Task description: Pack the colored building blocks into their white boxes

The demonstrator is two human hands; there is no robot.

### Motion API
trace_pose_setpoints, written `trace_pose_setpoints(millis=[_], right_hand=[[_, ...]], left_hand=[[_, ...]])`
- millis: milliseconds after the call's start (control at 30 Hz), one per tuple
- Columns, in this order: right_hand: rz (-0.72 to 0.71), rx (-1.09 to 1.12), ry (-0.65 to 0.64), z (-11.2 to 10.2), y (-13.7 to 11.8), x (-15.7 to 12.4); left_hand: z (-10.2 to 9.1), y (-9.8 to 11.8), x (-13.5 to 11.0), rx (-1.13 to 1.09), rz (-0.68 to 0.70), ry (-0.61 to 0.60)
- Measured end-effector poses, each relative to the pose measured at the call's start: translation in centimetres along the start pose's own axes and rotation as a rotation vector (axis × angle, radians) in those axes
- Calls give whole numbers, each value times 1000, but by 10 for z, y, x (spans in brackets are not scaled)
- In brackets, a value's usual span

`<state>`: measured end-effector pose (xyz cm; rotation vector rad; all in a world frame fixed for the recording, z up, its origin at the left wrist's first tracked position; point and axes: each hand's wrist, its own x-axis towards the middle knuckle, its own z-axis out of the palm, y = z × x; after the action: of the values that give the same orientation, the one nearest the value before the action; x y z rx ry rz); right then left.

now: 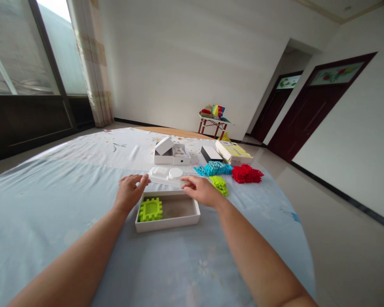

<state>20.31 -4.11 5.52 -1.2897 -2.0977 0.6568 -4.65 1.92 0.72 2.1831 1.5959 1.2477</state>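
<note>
While beyond box (168, 224), tray (161, 171) between hands (129, 192) (202, 190).

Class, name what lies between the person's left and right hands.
In the head view, a white moulded piece lies between the left hand and the right hand.

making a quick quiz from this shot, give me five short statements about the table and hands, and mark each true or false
1. A notched green piece lies in the near white box. True.
2. The blue pile is to the right of the red pile. False: it is to the left.
3. The white tray is between the left hand and right hand. True.
4. The red pile is inside the near white box. False: it lies on the tablecloth.
5. The near white box has its lid on. False: its top is open.
</note>
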Motion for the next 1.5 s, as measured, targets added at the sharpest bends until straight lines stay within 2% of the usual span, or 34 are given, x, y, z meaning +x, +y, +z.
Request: trace_pose_setpoints(millis=[100, 167, 233, 433, 800, 1100, 1233, 1400, 1500], right_hand=[[47, -119, 168, -33, 34, -11], [91, -257, 169, -48, 55, -20], [134, -353, 111, -55, 70, -26], [181, -446, -127, -51, 86, -25], [230, -566, -147, -53, 95, -20], [241, -589, -105, -46, 94, -19], [222, -595, -49, -55, 89, -22], [143, -517, 98, -71, 59, -28], [25, -351, 106, -63, 29, -29]], left_hand=[[1, -2, 1, -38, 0, -4], [2, -3, 1, -42, 1, -13], [3, -3, 1, -37, 1, -28], [4, -7, 0, -9, -10, -33], [3, -6, 1, 16, -6, -46], [3, -6, 1, 21, 11, -38], [3, -7, 0, 14, 18, -27], [4, -5, -1, 2, 13, -14], [5, -3, -1, -7, 24, -18]])
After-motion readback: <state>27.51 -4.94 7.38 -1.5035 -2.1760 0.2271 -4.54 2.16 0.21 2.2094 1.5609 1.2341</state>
